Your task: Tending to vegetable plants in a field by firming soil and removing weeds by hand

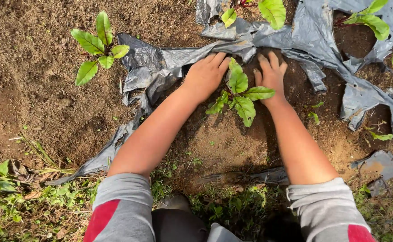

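Both hands lie flat and open on crumbly brown soil, my left hand [205, 74] and right hand [272, 75] pressing either side of a small seedling [239, 95] with smooth green leaves, grasping nothing. Crinkled grey plastic sheet [255, 42], torn and dusted with dirt, bunches just beyond my fingertips and crowds the seedling's patch. I see another seedling [98, 47] standing well apart in bare soil at far left, and weedy grass [21, 197] along the near edge.
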